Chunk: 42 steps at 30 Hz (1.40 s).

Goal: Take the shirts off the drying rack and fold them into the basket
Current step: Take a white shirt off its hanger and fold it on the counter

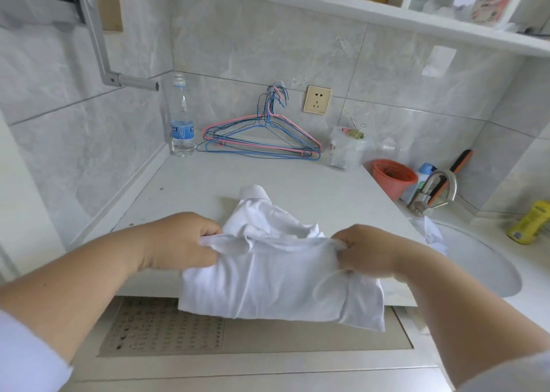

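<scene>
Spanning most of the view, the pale surface [297, 180] is smooth and matte, stone-like, its near edge overhanging a lower ledge — a flat place chosen, by my judgement, for folding.

White shirt [268, 278]: thin, soft woven cloth, creased, partly folded into a rough rectangle. Collar end lies on the surface; the lower part drapes over the near edge. Neither a basket nor a drying rack is in view.

Left hand [178, 243]: grip clenched on the shirt's upper left fold edge, cloth bunched between thumb and fingers.

Right hand [369, 250]: grip likewise pinched shut on the upper right edge. Both hands hold the same fold line taut between them, likely to carry that half over toward the collar and keep the crease straight.

Wire hangers [262, 138]: pink, blue and dark, thin coated wire, stacked against the tiled wall — probably parked there once shirts came off.

Orange pot [393, 177]: tapered plastic, near the faucet, well apart from the shirt.

Water bottle [182, 124]: clear plastic, upright in the back corner, blue label.
</scene>
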Each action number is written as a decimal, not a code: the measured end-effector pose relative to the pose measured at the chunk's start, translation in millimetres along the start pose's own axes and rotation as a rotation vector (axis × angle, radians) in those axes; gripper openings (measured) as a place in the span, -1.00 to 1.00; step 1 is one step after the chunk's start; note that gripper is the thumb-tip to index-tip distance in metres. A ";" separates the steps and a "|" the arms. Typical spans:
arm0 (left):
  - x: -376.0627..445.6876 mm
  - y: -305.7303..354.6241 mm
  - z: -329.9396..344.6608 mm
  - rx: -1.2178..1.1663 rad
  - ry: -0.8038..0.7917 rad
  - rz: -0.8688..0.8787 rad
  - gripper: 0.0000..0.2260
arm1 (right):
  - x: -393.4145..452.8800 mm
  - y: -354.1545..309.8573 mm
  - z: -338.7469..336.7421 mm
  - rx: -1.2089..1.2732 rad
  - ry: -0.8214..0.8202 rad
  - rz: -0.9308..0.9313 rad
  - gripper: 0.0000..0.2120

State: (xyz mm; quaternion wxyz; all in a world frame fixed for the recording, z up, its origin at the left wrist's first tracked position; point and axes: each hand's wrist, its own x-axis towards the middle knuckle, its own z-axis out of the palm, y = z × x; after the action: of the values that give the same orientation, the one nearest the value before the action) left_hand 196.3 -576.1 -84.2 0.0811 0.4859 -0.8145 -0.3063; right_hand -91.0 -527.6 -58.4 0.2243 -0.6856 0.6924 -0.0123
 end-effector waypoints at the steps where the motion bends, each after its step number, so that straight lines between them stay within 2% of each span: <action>1: 9.7 1.9 -4.5 -0.046 0.068 0.004 -0.79 | 11.6 -0.9 -4.8 0.025 0.070 0.001 -0.87; 3: 40.7 -0.3 -15.2 -0.074 0.310 -0.042 -0.94 | 45.7 1.9 -14.6 0.033 0.260 0.015 -0.90; 4: 57.4 -1.5 -21.0 -0.087 0.437 -0.101 -0.88 | 65.1 5.0 -19.4 0.043 0.350 0.038 -0.91; 5: 73.0 -4.7 -24.7 -0.115 0.523 -0.173 -0.72 | 82.4 9.2 -21.8 0.077 0.416 0.071 -0.84; 6: 86.1 -11.1 -26.5 -0.133 0.541 -0.253 -0.56 | 96.6 14.2 -21.6 0.106 0.439 0.108 -0.67; 8: 101.3 -24.4 -20.5 -0.117 0.450 -0.385 -0.31 | 113.4 23.8 -12.7 0.057 0.414 0.168 -0.43; 10: 103.5 -36.4 -3.8 -0.178 0.333 -0.465 -0.23 | 118.1 27.2 3.1 -0.013 0.384 0.180 -0.42; 13: 102.0 -38.0 17.7 -0.418 0.310 -0.507 -0.34 | 120.9 19.9 23.7 -0.036 0.361 0.053 -0.45; 15: 107.0 -34.8 25.3 -0.475 0.292 -0.536 -0.42 | 124.4 8.6 36.1 -0.048 0.323 -0.048 -0.41; 20: 117.8 -24.0 30.2 -0.363 0.190 -0.607 -0.41 | 129.5 -8.1 77.8 -0.172 0.075 -0.104 -0.44; 23: 122.3 -10.1 33.2 -0.224 0.120 -0.599 -0.55 | 137.7 -4.3 87.4 -0.204 0.040 -0.063 -0.44; 25: 123.9 -3.7 35.7 -0.196 0.109 -0.578 -0.65 | 140.8 -5.3 85.7 -0.203 0.012 -0.054 -0.45; 27: 123.5 -1.4 37.1 -0.300 0.156 -0.543 -0.76 | 140.5 -5.3 83.4 -0.172 0.004 -0.061 -0.44; 29: 118.9 -1.7 38.3 -0.425 0.219 -0.490 -0.82 | 135.7 -4.2 81.2 -0.102 0.065 -0.085 -0.45; 31: 115.8 -4.2 39.7 -0.516 0.226 -0.397 -0.74 | 126.9 0.5 77.5 0.109 0.206 -0.074 -0.50; 33: 107.3 -2.2 39.0 -0.604 0.209 -0.296 -0.62 | 114.8 6.1 71.8 0.445 0.338 0.012 -0.56; 35: 95.0 4.1 35.9 -0.680 0.183 -0.198 -0.53 | 98.4 13.5 67.6 0.657 0.454 0.102 -0.55; 38: 71.0 21.6 24.2 -0.704 0.151 -0.034 -0.58 | 69.8 22.9 72.3 0.880 0.580 0.172 -0.45; 42: 29.4 53.6 8.8 -0.623 0.017 0.188 -0.56 | 8.0 23.4 104.4 1.217 0.686 0.276 -0.35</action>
State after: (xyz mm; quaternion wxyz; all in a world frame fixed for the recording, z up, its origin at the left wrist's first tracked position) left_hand 137.6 -578.9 -65.1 0.2607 0.3630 -0.7221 -0.5280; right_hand -78.5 -503.5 -162.2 0.3360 -0.3024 0.6747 -0.5835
